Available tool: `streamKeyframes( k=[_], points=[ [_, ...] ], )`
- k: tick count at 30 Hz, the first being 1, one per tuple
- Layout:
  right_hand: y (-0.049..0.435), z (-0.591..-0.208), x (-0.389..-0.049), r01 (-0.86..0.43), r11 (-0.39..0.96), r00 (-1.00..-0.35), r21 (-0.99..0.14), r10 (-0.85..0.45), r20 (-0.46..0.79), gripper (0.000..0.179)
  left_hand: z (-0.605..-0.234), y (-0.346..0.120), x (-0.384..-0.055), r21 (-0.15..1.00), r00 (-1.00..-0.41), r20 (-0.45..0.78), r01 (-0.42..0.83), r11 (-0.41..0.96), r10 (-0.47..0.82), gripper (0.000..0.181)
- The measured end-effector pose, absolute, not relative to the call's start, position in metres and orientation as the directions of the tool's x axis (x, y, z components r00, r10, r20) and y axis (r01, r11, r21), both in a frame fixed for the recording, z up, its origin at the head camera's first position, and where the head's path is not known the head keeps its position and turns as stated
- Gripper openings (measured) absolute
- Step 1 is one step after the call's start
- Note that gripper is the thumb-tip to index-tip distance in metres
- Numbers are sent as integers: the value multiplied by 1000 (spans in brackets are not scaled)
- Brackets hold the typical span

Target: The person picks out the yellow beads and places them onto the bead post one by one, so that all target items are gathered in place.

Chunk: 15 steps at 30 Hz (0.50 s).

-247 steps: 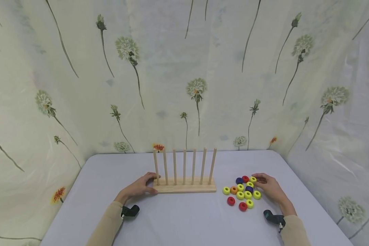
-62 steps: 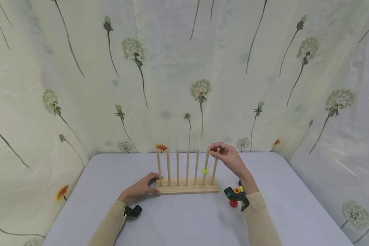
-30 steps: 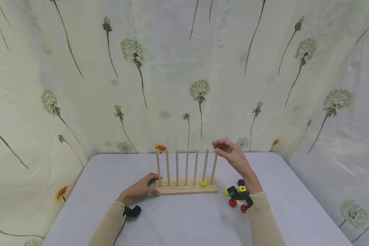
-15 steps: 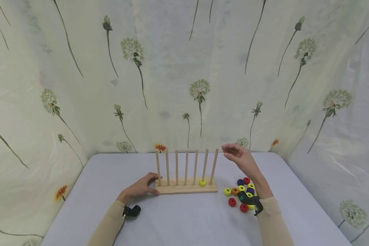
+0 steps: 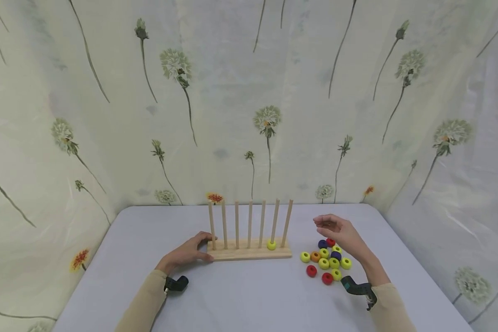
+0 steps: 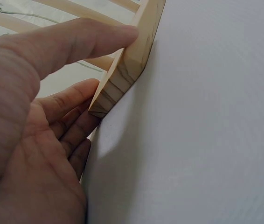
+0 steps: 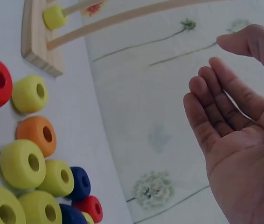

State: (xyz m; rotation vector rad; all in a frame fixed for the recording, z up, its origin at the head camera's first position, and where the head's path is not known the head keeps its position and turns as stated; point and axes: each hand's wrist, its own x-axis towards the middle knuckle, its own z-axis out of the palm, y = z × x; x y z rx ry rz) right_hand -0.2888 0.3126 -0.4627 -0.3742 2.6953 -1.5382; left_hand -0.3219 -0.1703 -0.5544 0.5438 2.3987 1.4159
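A wooden peg rack (image 5: 249,254) with a row of upright pegs stands on the table. My left hand (image 5: 186,252) holds its left end, thumb on the front edge and fingers at the back; the left wrist view shows the thumb against the base (image 6: 143,35). One yellow bead (image 5: 271,245) sits on the base around the second peg from the right. My right hand (image 5: 340,233) hangs in the air above the loose beads, holding nothing; its relaxed fingers and palm show in the right wrist view.
Right of the rack lie several loose beads: yellow ones (image 5: 305,257), red ones (image 5: 327,278), an orange bead (image 5: 315,256) and dark blue ones (image 5: 336,255). A flowered curtain (image 5: 232,92) hangs behind the white table (image 5: 232,299).
A yellow bead dropped down the second peg from the right after my right hand let it go. That hand then moved right and down, over the beads. My left hand stayed on the rack.
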Motion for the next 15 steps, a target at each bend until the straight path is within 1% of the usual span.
streamKeyframes(
  k=[4, 8, 15],
  points=[
    [325, -471, -283, -194, 527, -973, -827, -211, 93, 52, -555, -170, -322, 877, -885, -66, 169, 449, 462, 66],
    [340, -477, -278, -196, 534, -972, -823, -216, 92, 49, -554, -170, -321, 875, -886, -72, 164, 455, 457, 65],
    [363, -486, -268, -153, 571, -977, -807, -212, 35, 46, -554, -171, -322, 876, -884, -65, 172, 451, 464, 67]
  ],
)
